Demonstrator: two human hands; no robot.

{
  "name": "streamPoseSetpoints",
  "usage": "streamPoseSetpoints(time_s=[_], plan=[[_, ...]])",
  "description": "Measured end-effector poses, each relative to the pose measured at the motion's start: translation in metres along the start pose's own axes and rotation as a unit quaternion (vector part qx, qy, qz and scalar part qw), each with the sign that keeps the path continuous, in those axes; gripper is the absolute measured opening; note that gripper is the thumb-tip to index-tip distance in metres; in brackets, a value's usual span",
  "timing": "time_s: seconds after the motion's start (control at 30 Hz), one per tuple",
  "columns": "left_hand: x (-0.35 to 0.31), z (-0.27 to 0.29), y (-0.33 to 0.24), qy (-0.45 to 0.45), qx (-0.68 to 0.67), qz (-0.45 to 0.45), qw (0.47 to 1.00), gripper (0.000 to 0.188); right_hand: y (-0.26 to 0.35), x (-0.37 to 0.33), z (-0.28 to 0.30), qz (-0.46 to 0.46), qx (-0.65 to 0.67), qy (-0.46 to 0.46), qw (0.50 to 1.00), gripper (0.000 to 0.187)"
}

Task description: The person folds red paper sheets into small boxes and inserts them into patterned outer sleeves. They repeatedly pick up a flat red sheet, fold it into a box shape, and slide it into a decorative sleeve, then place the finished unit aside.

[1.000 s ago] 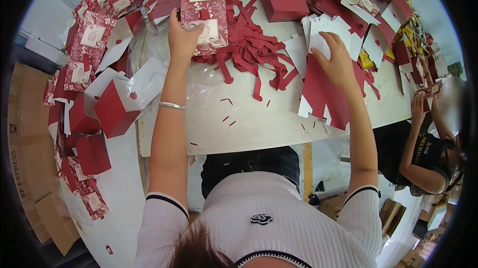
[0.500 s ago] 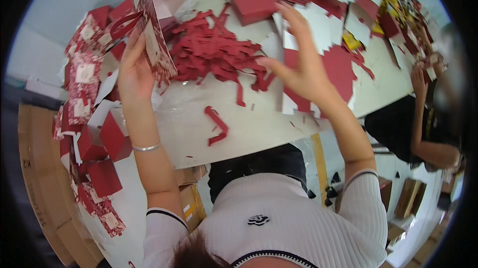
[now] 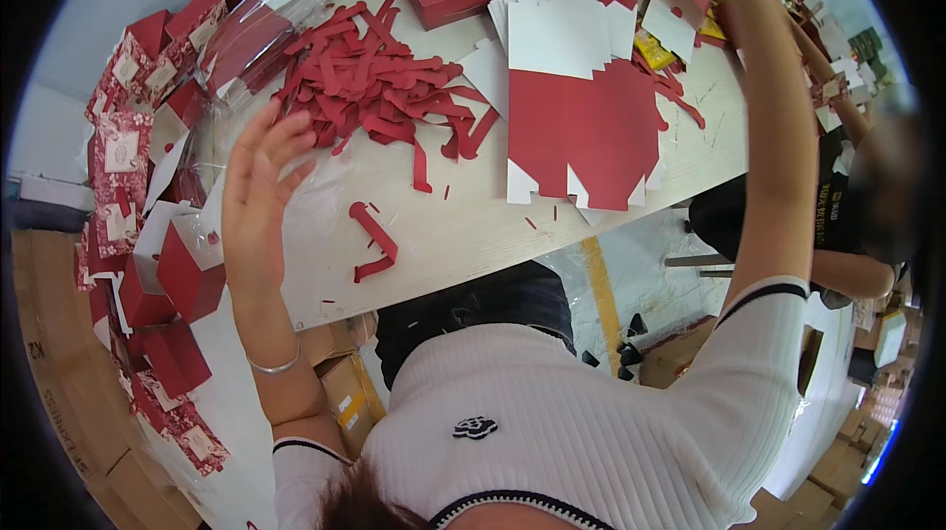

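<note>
Your left hand point(image 3: 264, 190) is empty, fingers parted, nearest the red strip pile point(image 3: 370, 87), which lies right and far of it; one bent loose strip point(image 3: 376, 237) lies nearer. Farther right, flat red-and-white blanks point(image 3: 581, 121) run near to far. Your right forearm point(image 3: 778, 126) extends beyond view; I cannot tell its grip.
</note>
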State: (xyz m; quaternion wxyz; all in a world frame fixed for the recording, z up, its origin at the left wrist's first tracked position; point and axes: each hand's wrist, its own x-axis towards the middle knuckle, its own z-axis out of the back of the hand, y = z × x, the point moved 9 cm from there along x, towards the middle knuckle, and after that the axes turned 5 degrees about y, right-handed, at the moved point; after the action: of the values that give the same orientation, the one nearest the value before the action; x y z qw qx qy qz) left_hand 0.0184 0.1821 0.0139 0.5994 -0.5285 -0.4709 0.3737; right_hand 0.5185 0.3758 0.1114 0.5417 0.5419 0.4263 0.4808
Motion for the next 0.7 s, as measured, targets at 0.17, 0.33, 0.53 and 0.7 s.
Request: streamPoseSetpoints(time_s=[0.17, 0.33, 0.53, 0.7], plan=[[-0.047, -0.039, 0.030, 0.103, 0.285, -0.009, 0.953, 0.049, 0.015, -0.049, -0.017, 0.054, -0.153, 0.162, 0.973, 0.052], [-0.060, -0.061, 0.075, 0.144, 0.627, -0.047, 0.764, 0.052, -0.083, -0.153, -0.141, 0.227, -0.488, 0.118, 0.834, 0.026], [-0.013, -0.043, 0.072, 0.071, 0.619, -0.136, 0.770, 0.052, -0.129, -0.193, -0.179, 0.337, -0.552, -0.026, 0.762, 0.029], [-0.007, -0.080, 0.037, 0.024, 0.500, -0.188, 0.845, 0.053, -0.127, -0.190, -0.173, 0.327, -0.557, -0.047, 0.762, 0.039]])
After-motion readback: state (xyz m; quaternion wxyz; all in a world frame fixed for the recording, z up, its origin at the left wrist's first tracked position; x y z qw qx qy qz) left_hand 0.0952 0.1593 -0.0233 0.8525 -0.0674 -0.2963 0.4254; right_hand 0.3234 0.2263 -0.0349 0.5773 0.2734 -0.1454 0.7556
